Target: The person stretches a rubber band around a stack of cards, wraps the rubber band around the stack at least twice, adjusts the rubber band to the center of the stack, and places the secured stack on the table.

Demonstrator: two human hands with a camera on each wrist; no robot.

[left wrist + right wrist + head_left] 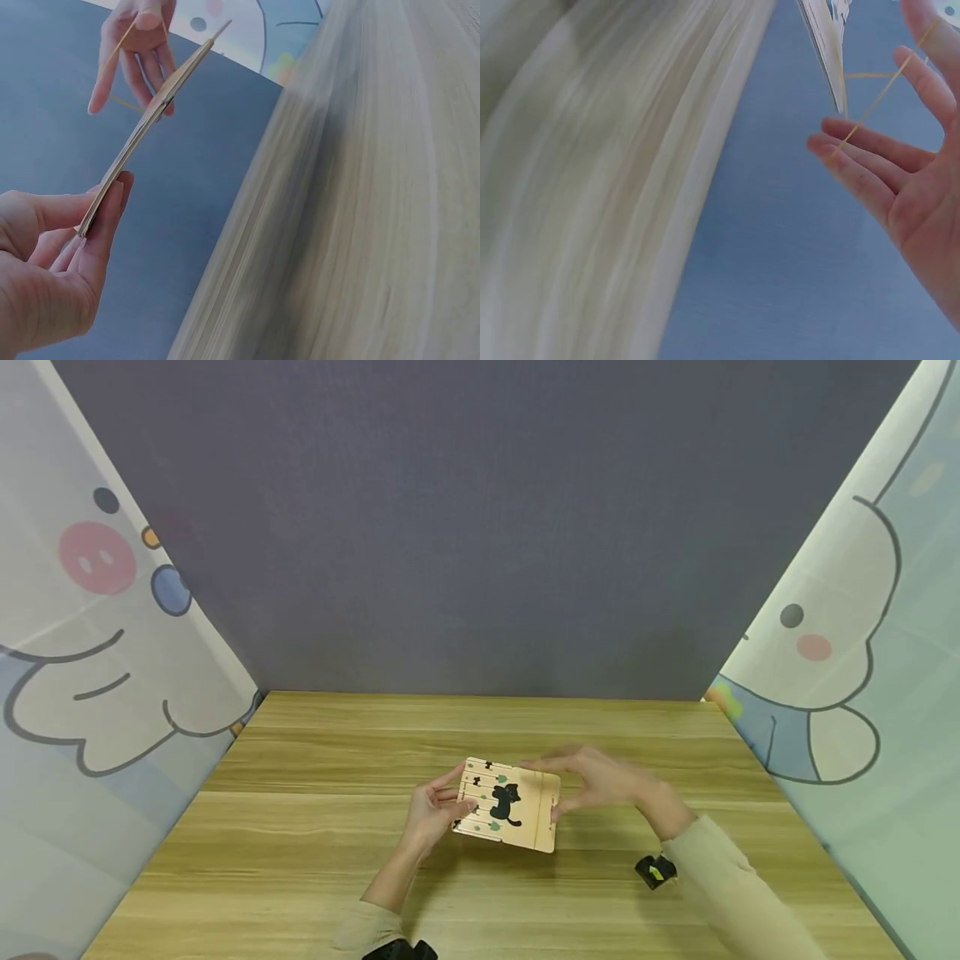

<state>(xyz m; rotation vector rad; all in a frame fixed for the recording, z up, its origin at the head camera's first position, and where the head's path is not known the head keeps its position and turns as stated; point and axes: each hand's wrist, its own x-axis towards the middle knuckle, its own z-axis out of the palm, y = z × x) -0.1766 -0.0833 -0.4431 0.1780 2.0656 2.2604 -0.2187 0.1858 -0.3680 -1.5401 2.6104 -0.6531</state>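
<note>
A small notebook (528, 802) with a cream cover, a black cat and green leaves is held tilted above the wooden table. My left hand (431, 814) grips its left edge, thumb on the cover and fingers behind. At the opposite edge is my right hand (596, 777), its fingers spread wide. A thin yellow elastic band (868, 75) runs from the notebook to the right fingertips and stretches taut between them. Seen edge-on in the left wrist view, the notebook (135, 142) is thin. Its pages (825, 45) fan slightly in the right wrist view.
The wooden table (315, 835) extends below both hands. Behind it stands a dark grey panel (480, 543). Cartoon-printed cloths hang at the left (52, 710) and right (900, 793). A black wrist device (651, 872) shows beside the right sleeve.
</note>
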